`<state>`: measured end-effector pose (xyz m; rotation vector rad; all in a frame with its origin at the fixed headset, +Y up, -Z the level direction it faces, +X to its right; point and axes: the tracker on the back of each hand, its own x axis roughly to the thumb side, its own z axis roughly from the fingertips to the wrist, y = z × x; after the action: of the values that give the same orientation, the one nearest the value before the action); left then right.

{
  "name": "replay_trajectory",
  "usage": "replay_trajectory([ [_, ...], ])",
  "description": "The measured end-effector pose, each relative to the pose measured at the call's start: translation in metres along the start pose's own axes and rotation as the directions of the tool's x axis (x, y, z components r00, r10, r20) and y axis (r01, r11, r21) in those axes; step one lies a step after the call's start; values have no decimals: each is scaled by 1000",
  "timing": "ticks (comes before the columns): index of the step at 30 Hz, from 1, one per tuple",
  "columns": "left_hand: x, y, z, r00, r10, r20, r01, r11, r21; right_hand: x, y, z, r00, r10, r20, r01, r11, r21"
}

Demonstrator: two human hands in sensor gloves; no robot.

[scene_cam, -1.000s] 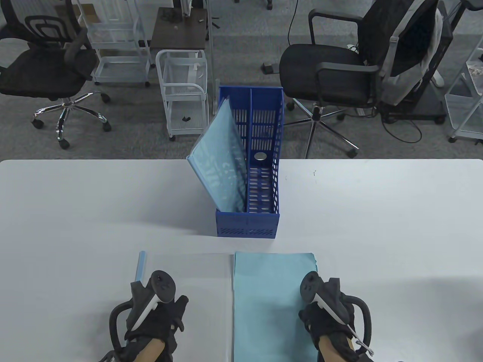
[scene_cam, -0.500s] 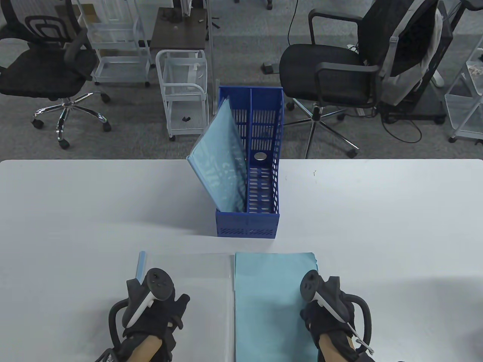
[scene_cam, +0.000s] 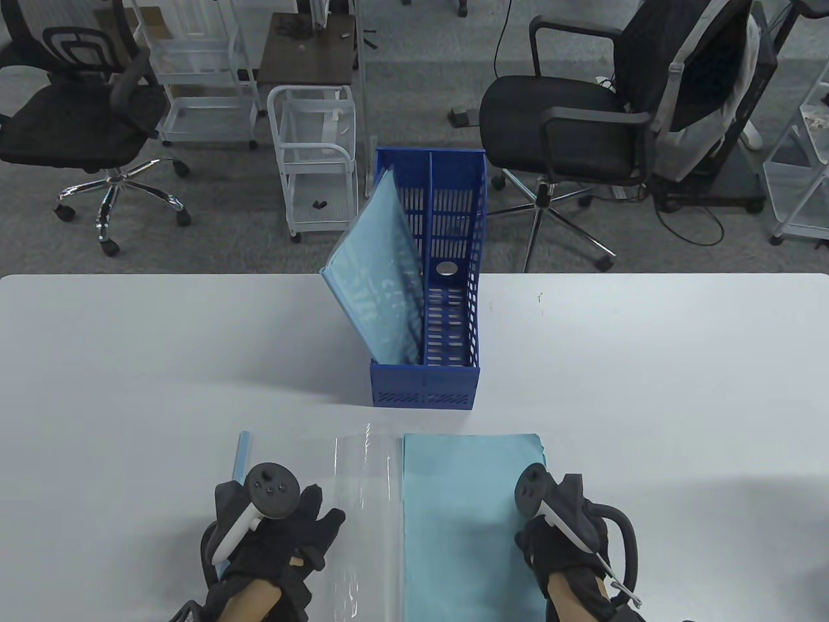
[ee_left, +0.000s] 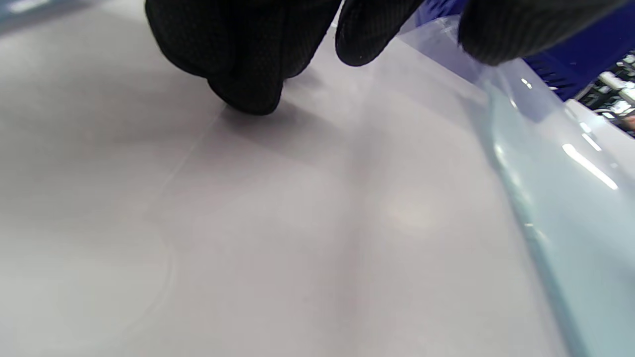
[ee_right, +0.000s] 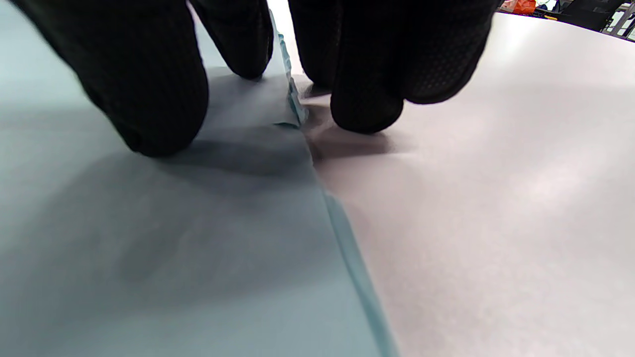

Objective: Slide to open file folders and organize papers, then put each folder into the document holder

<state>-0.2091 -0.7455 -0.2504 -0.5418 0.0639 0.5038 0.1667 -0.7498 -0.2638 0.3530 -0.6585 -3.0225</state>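
Pressing flat, we are resting our left hand (scene_cam: 278, 551) on the clear folder cover (scene_cam: 363, 518) and our right hand (scene_cam: 570, 551) on the blue papers (scene_cam: 466, 518), near the document holder (scene_cam: 424, 382). Left wrist: straight fingertips (ee_left: 248, 94) are touching the cover. Right wrist: fingertips (ee_right: 149, 124) are straddling the papers' right edge, grasping nothing.

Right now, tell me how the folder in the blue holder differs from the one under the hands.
The folder in the holder stands tilted, closed, leaning left in the left slot of the document holder. The folder on the table lies flat and open, blue papers on its right half. Both have clear covers.
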Motion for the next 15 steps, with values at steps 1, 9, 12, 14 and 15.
replay_trajectory([
  [1,1,-1,0,1000,16,20,-16,1000,-15,0,0,0,1000,0,0,0,1000,0],
  [9,15,-25,-9,947,274,169,-240,950,-199,1,0,0,1000,4,3,-4,1000,-3],
  [12,19,-36,-13,913,363,183,-310,913,-267,1,-1,-1,1000,6,4,-6,1000,-5],
  [14,23,-44,-18,883,418,215,-344,886,-312,1,-1,-1,1000,7,5,-7,1000,-6],
  [15,26,-47,-20,864,450,225,-361,866,-347,1,-1,-1,1000,8,7,-8,1000,-7],
])
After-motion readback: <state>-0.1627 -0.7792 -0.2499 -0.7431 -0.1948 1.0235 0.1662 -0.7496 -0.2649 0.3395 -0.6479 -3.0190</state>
